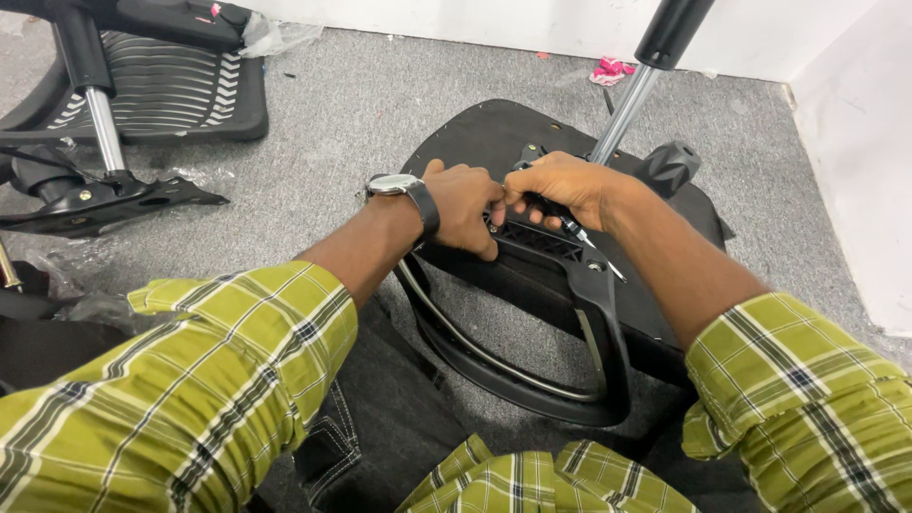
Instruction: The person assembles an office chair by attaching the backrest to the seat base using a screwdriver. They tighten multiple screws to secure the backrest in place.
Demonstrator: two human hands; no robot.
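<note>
An upturned black chair seat [494,133] lies on the grey carpet, with a looped black armrest [579,313] set against its near edge. My left hand [464,204], wearing a wristwatch, is closed on the armrest's upper bracket. My right hand [560,187] is closed beside it around a thin metal tool [594,249] whose end points out toward me over the bracket. A chrome gas-lift cylinder [627,104] rises from the seat's mechanism just behind my right hand. A black lever knob [670,166] sticks out at the seat's right.
A black ribbed chair back [171,90] and a chair mechanism plate with a chrome post [100,195] lie at the left among clear plastic wrap. A white wall [855,142] bounds the right side. A pink scrap [611,69] lies by the far wall.
</note>
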